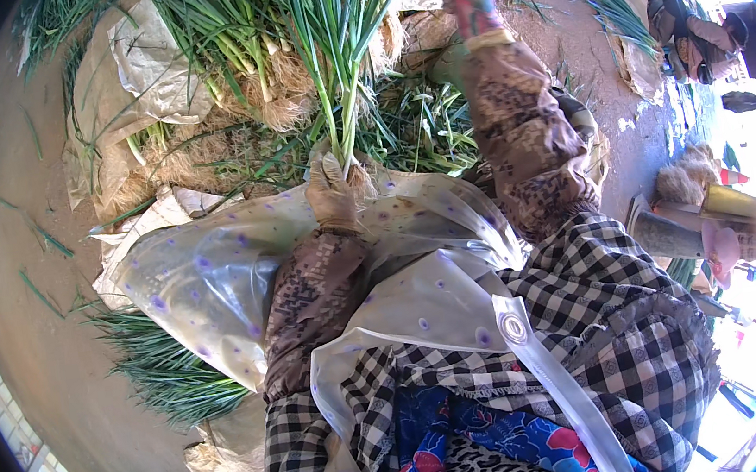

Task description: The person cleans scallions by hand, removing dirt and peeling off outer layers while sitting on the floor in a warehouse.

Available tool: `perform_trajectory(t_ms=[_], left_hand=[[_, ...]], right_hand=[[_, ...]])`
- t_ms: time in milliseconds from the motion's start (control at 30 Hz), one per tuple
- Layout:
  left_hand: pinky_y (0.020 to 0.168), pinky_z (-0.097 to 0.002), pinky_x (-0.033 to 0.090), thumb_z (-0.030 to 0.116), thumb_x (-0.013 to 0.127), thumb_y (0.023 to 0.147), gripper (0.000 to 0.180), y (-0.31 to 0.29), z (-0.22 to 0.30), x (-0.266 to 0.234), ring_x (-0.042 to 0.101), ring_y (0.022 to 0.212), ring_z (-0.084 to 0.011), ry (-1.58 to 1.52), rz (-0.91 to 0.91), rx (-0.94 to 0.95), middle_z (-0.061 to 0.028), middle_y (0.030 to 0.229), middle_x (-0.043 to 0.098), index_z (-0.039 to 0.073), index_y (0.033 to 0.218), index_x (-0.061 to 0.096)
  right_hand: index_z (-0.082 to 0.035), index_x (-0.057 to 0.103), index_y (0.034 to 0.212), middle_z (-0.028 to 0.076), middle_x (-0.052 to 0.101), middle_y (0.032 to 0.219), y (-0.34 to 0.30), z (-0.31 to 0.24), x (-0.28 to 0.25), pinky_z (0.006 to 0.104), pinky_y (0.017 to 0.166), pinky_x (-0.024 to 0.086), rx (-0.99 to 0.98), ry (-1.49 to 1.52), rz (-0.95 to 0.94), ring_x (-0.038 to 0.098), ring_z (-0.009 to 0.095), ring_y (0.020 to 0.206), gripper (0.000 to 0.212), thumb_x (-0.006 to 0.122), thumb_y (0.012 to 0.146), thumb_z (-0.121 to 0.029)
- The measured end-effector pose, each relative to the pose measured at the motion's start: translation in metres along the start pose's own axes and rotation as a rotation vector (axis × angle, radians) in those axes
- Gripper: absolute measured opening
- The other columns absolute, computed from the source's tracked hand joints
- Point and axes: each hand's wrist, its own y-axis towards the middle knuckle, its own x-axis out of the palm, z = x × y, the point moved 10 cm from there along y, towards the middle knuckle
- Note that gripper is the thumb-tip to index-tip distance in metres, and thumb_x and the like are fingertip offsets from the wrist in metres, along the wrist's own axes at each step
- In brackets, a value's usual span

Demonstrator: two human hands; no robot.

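Note:
My left hand, in a pale glove, is closed round the lower stems of a small bunch of green onions. The bunch stands nearly upright, leaves pointing away from me, its roots beside my glove above my lap. My right hand, in a reddish and green stained glove, is stretched out to the far right, apart from the bunch. Its fingers are smeared, and whether they hold anything does not show. A clear plastic apron with purple dots covers my lap under the left forearm.
A heap of rooted green onions lies ahead on brown sacking. Loose green leaves are piled behind the held bunch. More onions lie at my left. Another person is at the far right, near further onions.

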Motion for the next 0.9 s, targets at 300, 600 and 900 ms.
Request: perform_trajectory(t_ms=[300,600,900], left_hand=[[0.054,-0.0256,0.043,0.027,0.065,0.074,0.033,-0.002,-0.030,0.047,0.052,0.057,-0.0119,0.459,-0.421,-0.125,-0.0045,0.068,0.057,0.001,0.092,0.056],[0.060,-0.0238,0.048,-0.001,0.059,0.074,0.048,0.042,-0.007,-0.023,0.057,0.071,-0.0138,0.430,-0.197,-0.016,-0.0091,0.094,0.059,0.003,0.118,0.042],[0.059,-0.0239,0.050,0.021,0.052,0.084,0.036,0.031,-0.010,-0.029,0.057,0.075,-0.0142,-0.420,-0.190,-0.435,-0.0111,0.089,0.057,0.000,0.112,0.046]], right_hand=[[-0.002,0.056,0.100,0.007,0.059,0.076,-0.125,0.118,0.043,0.0229,0.041,0.041,0.675,0.140,-0.211,0.054,0.012,0.053,0.030,0.052,0.083,-0.027],[-0.002,0.064,0.086,0.007,0.061,0.072,-0.068,0.110,0.034,0.0250,0.051,0.041,0.410,-0.083,-0.078,0.053,0.013,0.060,0.020,0.050,0.072,-0.007],[-0.008,0.052,0.108,0.007,0.058,0.057,-0.057,0.065,-0.158,0.0291,0.050,0.044,0.425,-1.238,0.207,0.058,0.019,0.052,0.040,0.059,0.073,-0.026]])
